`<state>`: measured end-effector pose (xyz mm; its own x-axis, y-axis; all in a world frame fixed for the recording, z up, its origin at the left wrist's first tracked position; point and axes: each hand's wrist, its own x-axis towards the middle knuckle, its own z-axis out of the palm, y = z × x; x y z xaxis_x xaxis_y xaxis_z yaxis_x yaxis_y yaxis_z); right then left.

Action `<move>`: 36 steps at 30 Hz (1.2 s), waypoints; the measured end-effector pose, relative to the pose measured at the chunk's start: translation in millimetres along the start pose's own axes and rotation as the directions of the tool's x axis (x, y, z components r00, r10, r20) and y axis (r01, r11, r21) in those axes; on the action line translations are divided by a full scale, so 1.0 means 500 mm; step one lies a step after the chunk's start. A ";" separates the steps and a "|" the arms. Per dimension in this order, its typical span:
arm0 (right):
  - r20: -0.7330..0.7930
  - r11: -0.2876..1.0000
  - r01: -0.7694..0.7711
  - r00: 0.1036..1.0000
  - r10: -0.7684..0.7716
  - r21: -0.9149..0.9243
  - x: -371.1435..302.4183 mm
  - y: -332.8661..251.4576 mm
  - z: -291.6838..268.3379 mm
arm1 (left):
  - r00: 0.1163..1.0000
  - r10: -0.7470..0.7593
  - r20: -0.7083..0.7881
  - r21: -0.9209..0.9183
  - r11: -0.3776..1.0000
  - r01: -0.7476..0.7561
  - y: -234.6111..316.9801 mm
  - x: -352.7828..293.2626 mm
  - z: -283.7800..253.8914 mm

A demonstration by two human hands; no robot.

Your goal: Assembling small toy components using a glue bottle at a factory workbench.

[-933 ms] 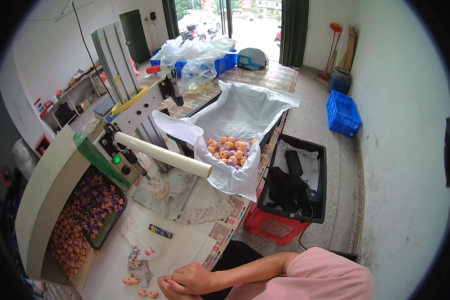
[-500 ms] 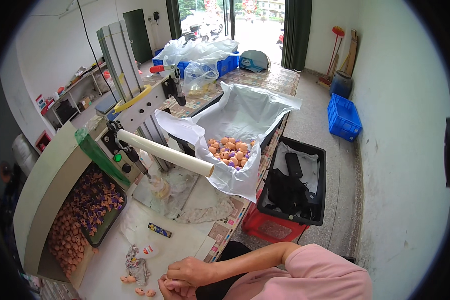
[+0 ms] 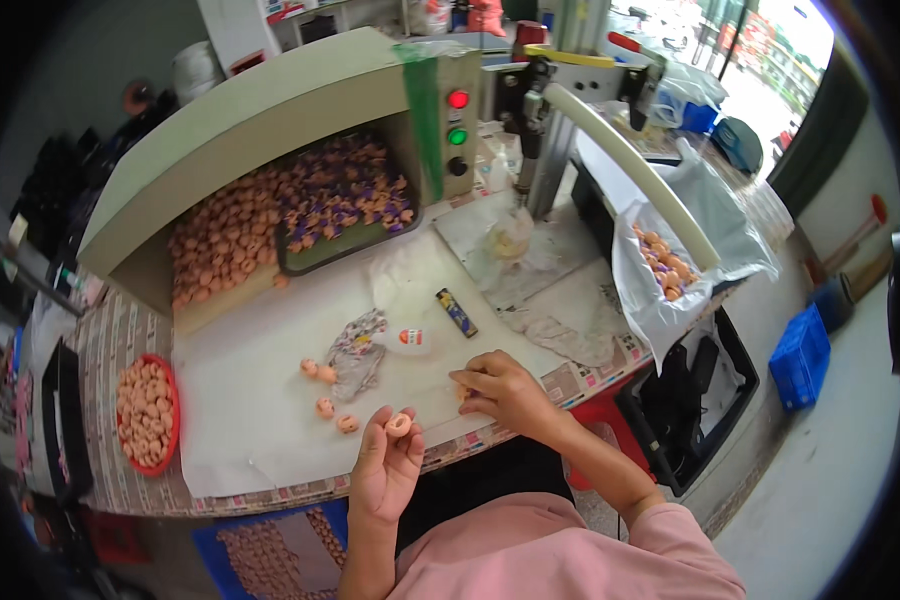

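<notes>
My left hand (image 3: pixel 388 478) holds a small peach-coloured doll head (image 3: pixel 399 425) between thumb and fingers, its round hollow opening showing. To its right, over the table's front edge, my right hand (image 3: pixel 510 392) pinches a small orange-yellow piece (image 3: pixel 463 393), too small to make out fully. Several loose doll heads (image 3: pixel 325 407) lie on the white table sheet (image 3: pixel 260 420) just beyond my left hand. Near them are a crumpled patterned cloth (image 3: pixel 358 352), a white squeeze bottle (image 3: pixel 406 341) on its side and a dark blue-and-yellow tube (image 3: pixel 456 312).
A beige hooded machine (image 3: pixel 270 90) shelters a heap of doll heads (image 3: pixel 225 240) and a dark tray (image 3: pixel 355 255) of purple-and-peach pieces. A lever press (image 3: pixel 540 150) stands right of it. A red basket (image 3: pixel 175 440) sits left; a lined bin (image 3: pixel 660 320) and black crate (image 3: pixel 685 480) are right.
My view has swung left and down toward the table. My hands, close together before, are now apart, and the doll head shows in my left hand.
</notes>
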<state>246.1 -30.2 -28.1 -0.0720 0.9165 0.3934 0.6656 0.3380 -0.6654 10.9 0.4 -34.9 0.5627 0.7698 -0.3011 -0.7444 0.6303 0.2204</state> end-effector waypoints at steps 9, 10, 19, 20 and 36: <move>-0.116 0.991 -0.002 0.993 -0.014 -0.131 0.123 -0.031 0.055 | 0.995 0.023 0.098 0.084 0.996 -0.031 0.061 -0.007 -0.030; -0.124 0.988 0.020 0.991 -0.040 -0.154 0.150 -0.038 0.063 | 0.995 0.026 0.092 0.083 0.996 -0.034 0.062 -0.006 -0.029; 0.116 0.940 -0.059 0.988 0.104 -0.337 0.223 -0.036 0.135 | 0.993 0.067 0.096 0.090 0.993 -0.076 0.074 0.015 -0.048; 0.143 0.950 -0.096 0.979 0.143 -0.299 0.216 -0.037 0.137 | 0.993 0.070 0.093 0.115 0.990 -0.081 0.076 0.016 -0.052; -0.232 0.863 -0.248 0.897 0.376 0.441 0.035 -0.129 0.093 | 0.997 0.064 0.045 0.327 0.942 -0.075 0.080 0.038 -0.062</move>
<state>167.4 -25.8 -7.9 0.3578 0.8998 0.2497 0.2649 0.1586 -0.9511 -19.3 36.9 -60.5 0.5298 0.8121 -0.2446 -0.6256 0.5689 0.5338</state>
